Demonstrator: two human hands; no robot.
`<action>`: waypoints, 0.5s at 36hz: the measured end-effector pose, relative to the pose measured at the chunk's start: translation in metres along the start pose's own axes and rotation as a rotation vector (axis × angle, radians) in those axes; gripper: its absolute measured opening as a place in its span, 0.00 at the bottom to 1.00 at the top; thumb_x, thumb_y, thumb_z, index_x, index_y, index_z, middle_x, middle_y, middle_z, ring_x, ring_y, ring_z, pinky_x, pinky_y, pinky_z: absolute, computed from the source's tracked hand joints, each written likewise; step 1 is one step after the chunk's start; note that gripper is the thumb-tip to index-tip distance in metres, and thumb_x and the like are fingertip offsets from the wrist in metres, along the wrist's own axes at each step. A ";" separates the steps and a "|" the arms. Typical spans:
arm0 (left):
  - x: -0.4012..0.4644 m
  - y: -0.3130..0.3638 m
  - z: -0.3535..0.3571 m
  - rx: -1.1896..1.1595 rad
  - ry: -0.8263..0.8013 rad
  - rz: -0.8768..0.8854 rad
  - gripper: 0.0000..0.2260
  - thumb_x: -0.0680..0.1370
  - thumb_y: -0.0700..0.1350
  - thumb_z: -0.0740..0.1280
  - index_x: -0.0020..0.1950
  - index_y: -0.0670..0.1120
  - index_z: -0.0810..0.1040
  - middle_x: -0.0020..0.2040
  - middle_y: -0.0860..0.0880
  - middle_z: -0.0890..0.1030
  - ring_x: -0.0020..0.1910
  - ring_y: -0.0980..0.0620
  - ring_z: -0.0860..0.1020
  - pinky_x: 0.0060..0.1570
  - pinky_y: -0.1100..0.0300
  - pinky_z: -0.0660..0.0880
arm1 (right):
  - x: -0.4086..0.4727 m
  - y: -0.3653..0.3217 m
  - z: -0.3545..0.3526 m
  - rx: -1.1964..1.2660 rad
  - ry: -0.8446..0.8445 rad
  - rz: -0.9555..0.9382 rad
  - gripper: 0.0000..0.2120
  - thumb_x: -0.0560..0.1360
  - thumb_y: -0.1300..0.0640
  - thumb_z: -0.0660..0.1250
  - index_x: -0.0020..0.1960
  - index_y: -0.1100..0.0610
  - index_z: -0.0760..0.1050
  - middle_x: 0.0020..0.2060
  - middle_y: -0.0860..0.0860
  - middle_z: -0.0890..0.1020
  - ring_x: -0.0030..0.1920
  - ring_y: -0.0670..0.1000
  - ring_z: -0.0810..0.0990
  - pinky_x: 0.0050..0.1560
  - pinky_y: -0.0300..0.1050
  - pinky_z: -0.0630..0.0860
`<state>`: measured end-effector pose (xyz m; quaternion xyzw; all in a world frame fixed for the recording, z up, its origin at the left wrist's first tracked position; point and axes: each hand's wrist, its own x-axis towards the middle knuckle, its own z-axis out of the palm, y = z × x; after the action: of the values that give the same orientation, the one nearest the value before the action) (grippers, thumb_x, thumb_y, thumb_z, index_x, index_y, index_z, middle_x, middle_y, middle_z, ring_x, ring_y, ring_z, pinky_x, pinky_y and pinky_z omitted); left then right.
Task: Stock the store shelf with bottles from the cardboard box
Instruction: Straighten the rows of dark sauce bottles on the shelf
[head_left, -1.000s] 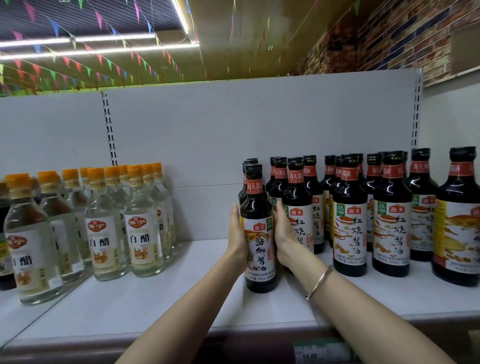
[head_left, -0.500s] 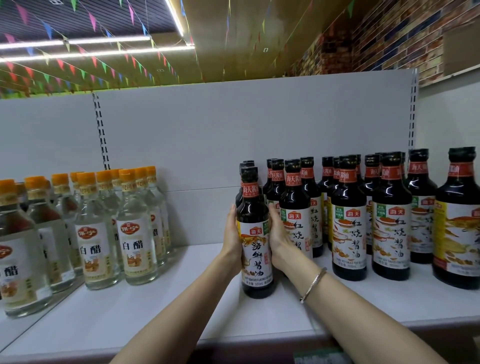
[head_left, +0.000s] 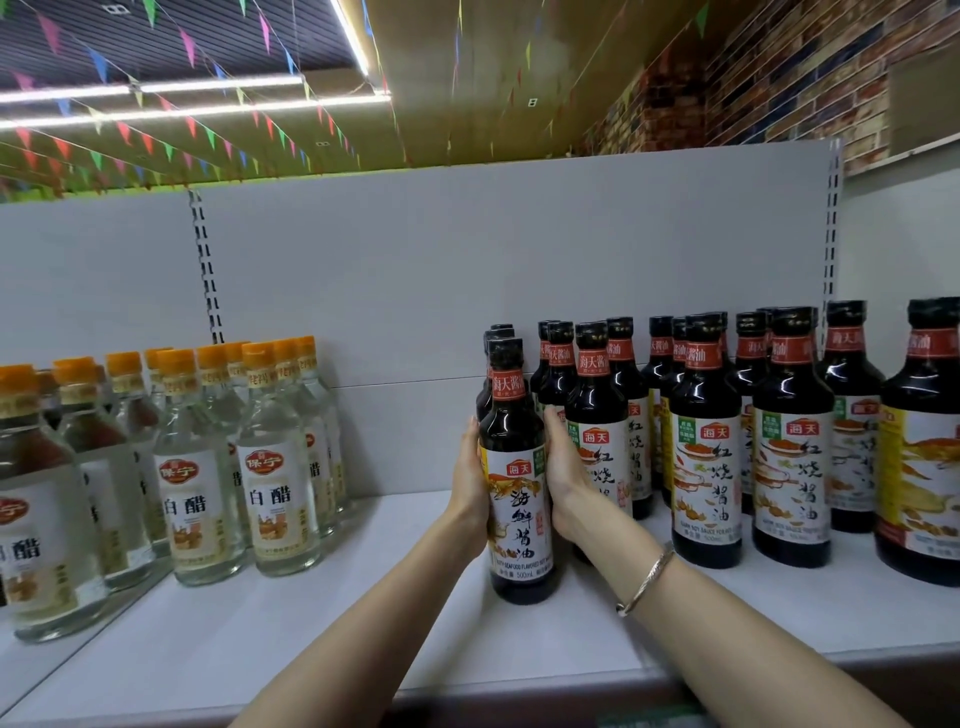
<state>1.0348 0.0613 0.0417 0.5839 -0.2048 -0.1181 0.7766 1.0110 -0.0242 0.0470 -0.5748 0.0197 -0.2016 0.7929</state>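
Both my left hand (head_left: 470, 499) and right hand (head_left: 563, 480) clasp the seafood soy sauce bottle (head_left: 519, 499); I should square it, label forward, on the shelf (head_left: 322, 629).

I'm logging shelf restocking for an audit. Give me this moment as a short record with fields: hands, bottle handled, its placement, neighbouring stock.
left hand: left hand holds the left side of the bottle
right hand: right hand holds its right side; bracelet on the wrist
bottle handled: dark soy sauce bottle, black cap, upright, label facing out
placement: base on the white shelf, front of the leftmost dark row
to its right: rows of dark soy sauce bottles
to its left: across a gap, clear vinegar bottles with orange caps
cardboard box: not in view
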 end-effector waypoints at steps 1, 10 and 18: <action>0.000 0.001 0.000 0.004 -0.008 0.003 0.28 0.81 0.59 0.48 0.62 0.43 0.78 0.47 0.45 0.84 0.42 0.51 0.82 0.40 0.59 0.76 | 0.001 -0.003 0.000 -0.021 -0.019 -0.017 0.24 0.81 0.42 0.50 0.64 0.54 0.76 0.54 0.54 0.82 0.53 0.51 0.81 0.45 0.43 0.76; -0.003 0.030 0.002 0.118 0.009 0.159 0.15 0.84 0.53 0.46 0.63 0.55 0.68 0.50 0.56 0.73 0.42 0.64 0.72 0.48 0.70 0.68 | 0.007 -0.048 0.022 -0.279 0.064 -0.276 0.27 0.81 0.39 0.48 0.73 0.53 0.66 0.69 0.49 0.71 0.68 0.48 0.69 0.69 0.48 0.64; 0.022 0.045 -0.004 0.097 0.126 0.118 0.23 0.83 0.54 0.49 0.76 0.48 0.62 0.76 0.47 0.62 0.74 0.48 0.61 0.64 0.55 0.62 | 0.031 -0.087 0.030 -0.297 0.117 -0.202 0.21 0.83 0.50 0.50 0.70 0.60 0.67 0.69 0.55 0.70 0.68 0.54 0.69 0.58 0.43 0.65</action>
<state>1.0530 0.0686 0.0881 0.6142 -0.1949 -0.0253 0.7643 1.0217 -0.0304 0.1438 -0.6717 0.0373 -0.3081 0.6726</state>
